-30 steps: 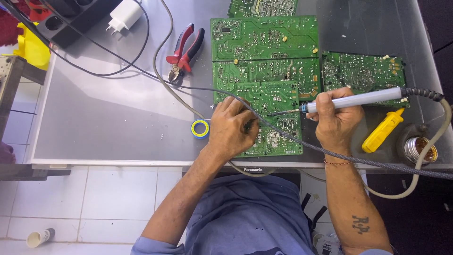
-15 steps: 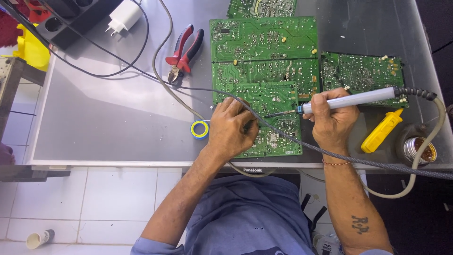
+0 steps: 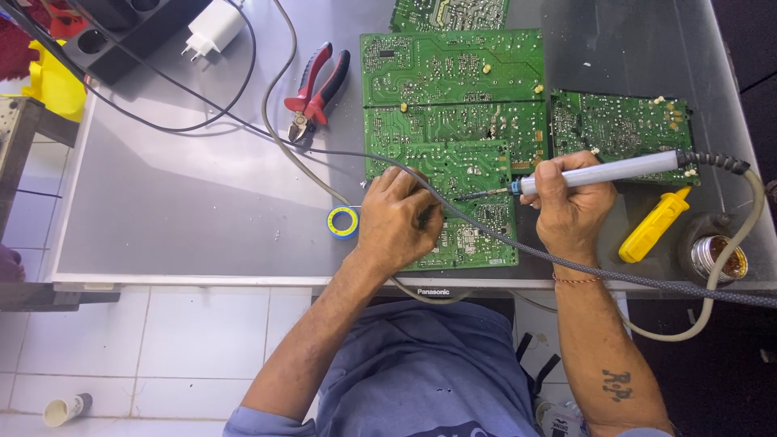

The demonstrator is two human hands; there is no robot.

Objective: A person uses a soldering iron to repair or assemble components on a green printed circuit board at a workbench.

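1. Left hand (image 3: 396, 217): rests palm down on the near green circuit board (image 3: 453, 174). Its fingers (image 3: 414, 180) are curled together and press on the board; whether they pinch anything cannot be told.
2. Right hand (image 3: 571, 206): fingers clamped around the pale barrel of a soldering iron (image 3: 603, 171), held nearly level. The dark tip points toward the left fingers and meets the board just beside them.
3. Circuit board: lies flat on the grey bench (image 3: 186, 202), under both hands, solder side up. A second green board (image 3: 619, 125) lies just beyond the right fingers.
4. A grey braided cable (image 3: 486, 235) crosses the board between the two hands, passing under the right wrist.
5. A small blue and yellow roll of tape (image 3: 343, 222) lies on the bench just outside the left fingers.
6. Red-handled pliers (image 3: 314, 91) lie well beyond the left fingers.
7. A yellow tool (image 3: 654, 225) lies just outside the right hand; a round tin (image 3: 716, 257) sits past it.
8. A white plug adapter (image 3: 212, 28) lies at the far left corner.
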